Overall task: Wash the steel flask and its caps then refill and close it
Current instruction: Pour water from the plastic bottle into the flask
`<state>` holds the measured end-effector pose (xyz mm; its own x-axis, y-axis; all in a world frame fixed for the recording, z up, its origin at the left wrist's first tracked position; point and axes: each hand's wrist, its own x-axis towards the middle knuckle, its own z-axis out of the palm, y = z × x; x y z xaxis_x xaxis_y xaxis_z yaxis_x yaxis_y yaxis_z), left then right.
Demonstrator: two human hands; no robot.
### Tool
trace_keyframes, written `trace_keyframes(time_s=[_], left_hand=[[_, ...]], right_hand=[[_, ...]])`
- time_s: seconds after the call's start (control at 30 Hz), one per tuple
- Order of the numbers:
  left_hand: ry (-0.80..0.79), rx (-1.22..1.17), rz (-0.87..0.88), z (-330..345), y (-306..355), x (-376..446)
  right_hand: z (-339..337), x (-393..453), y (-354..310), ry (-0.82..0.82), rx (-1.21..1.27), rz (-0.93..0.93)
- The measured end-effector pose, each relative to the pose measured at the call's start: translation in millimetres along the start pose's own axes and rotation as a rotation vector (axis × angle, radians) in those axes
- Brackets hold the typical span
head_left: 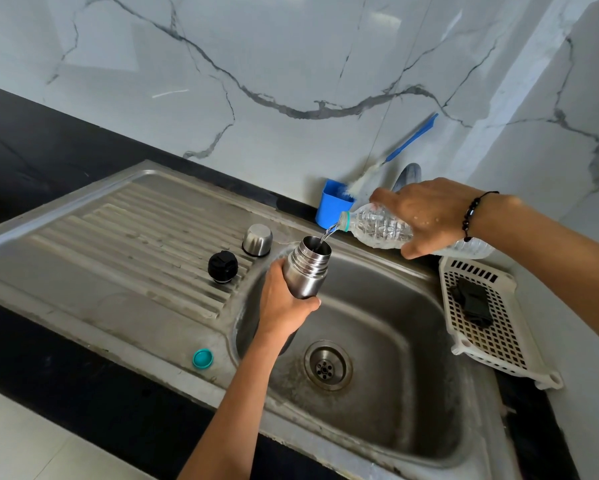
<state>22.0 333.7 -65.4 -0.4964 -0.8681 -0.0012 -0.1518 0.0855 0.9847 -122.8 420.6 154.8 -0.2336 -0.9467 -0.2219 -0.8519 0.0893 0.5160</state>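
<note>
My left hand (pixel 284 303) grips the open steel flask (pixel 308 268) around its body, holding it tilted over the left edge of the sink basin (pixel 388 341). My right hand (pixel 426 216) holds a clear plastic water bottle (pixel 377 228) tipped on its side, and a thin stream of water runs from its mouth into the flask. On the ribbed drainboard (pixel 125 233) stand the black inner cap (pixel 222 266) and the steel outer cap (pixel 257 239), mouth down.
A teal bottle cap (pixel 202 358) lies on the sink's front rim. A blue cup (pixel 332 204) with a blue-handled brush (pixel 409 140) stands against the marble wall. A white plastic basket (pixel 488 344) with a black item sits right of the basin. The drain (pixel 327 365) is open.
</note>
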Motion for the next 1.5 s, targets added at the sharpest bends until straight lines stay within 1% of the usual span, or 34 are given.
trace_keyframes(time_s=[1.5], left_hand=[[-0.011, -0.031, -0.009, -0.6, 1.6, 0.4]], right_hand=[[0.1, -3.5, 2.1, 0.01, -0.02, 0.009]])
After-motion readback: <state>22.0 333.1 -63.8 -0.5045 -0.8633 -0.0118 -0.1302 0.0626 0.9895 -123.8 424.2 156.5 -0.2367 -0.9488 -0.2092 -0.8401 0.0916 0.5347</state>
